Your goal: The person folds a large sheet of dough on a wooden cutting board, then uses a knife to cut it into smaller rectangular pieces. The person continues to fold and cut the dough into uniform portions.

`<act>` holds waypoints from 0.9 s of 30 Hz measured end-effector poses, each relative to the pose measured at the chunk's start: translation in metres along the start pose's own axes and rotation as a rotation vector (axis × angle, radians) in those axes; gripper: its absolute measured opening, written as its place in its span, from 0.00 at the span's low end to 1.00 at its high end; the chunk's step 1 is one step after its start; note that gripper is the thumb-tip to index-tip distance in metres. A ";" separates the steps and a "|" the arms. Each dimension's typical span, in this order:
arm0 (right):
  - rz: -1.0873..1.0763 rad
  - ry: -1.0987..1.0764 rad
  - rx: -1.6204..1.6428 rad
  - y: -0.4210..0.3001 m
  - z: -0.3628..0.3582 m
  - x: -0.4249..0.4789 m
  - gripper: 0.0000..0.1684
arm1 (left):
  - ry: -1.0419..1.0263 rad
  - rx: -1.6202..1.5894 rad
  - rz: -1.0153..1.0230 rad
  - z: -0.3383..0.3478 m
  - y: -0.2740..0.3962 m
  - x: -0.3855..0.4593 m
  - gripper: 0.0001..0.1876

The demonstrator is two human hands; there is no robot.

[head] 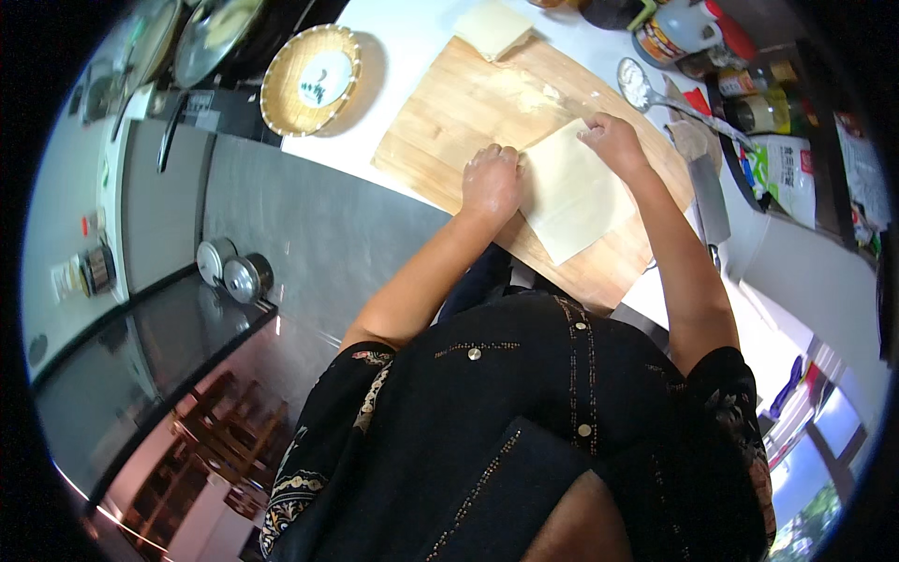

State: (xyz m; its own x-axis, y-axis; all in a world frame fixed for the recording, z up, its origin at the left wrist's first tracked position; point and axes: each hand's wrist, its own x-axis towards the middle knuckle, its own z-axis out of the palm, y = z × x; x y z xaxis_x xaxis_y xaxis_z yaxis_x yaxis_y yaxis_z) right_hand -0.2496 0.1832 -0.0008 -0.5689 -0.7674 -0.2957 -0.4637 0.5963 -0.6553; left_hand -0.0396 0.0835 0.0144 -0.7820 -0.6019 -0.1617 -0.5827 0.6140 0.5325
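A thin, pale sheet of dough (pixel 579 193) lies flat on a wooden cutting board (pixel 435 126), its near corner pointing towards me. My right hand (pixel 617 146) pinches the sheet's far corner between thumb and fingers. At the left edge of the dough is my left hand (pixel 494 181), fingers curled over that edge and dusted with flour; its fingertips are partly hidden. Loose flour (pixel 530 100) is scattered on the board beyond both hands. More pale dough sheets (pixel 494 28) sit stacked at the board's far edge.
A wicker basket (pixel 276 105) holding a small white dish (pixel 325 79) stands on the left counter. Right of the board are a large metal spoon (pixel 635 84) with white powder, a cleaver (pixel 709 200), bottles (pixel 671 35) and packets (pixel 786 175). Lidded pans (pixel 218 38) are far left.
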 end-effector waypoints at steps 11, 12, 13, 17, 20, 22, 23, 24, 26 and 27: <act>0.452 0.304 0.773 0.054 -0.008 -0.164 0.21 | -0.115 -0.019 -0.013 0.009 0.001 0.025 0.17; 0.482 0.303 0.907 0.051 0.002 -0.176 0.23 | -0.149 -0.011 -0.010 0.009 0.001 0.030 0.17; 0.507 0.300 1.047 0.046 0.013 -0.184 0.25 | -0.179 0.002 -0.005 0.008 0.002 0.034 0.17; 0.566 0.281 1.137 0.030 0.037 -0.188 0.26 | -0.206 0.049 0.087 0.007 0.004 0.040 0.18; 0.306 0.427 0.393 0.040 0.032 -0.175 0.24 | -0.270 -0.158 -0.070 0.000 0.023 0.044 0.21; 0.239 0.465 0.223 0.030 0.010 -0.161 0.24 | -0.213 -0.239 -0.061 0.012 0.015 0.050 0.23; 0.210 0.485 0.136 0.024 0.000 -0.152 0.24 | -0.188 -0.281 -0.054 0.017 0.010 0.057 0.24; 0.194 0.434 0.109 0.025 -0.004 -0.141 0.26 | -0.300 -0.274 -0.071 0.017 0.013 0.066 0.24; 0.169 0.324 0.057 0.024 -0.010 -0.119 0.29 | -0.527 -0.251 -0.111 0.016 0.017 0.078 0.24; 0.230 0.271 -0.003 0.016 -0.011 -0.110 0.30 | -0.505 -0.147 -0.015 0.015 0.018 0.080 0.24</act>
State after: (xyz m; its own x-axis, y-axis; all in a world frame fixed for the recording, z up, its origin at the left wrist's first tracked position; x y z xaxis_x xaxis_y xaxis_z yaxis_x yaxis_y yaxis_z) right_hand -0.2022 0.2801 0.0291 -0.8179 -0.5231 -0.2397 -0.3046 0.7471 -0.5909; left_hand -0.1160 0.0542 -0.0011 -0.8040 -0.2671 -0.5313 -0.5861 0.5072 0.6319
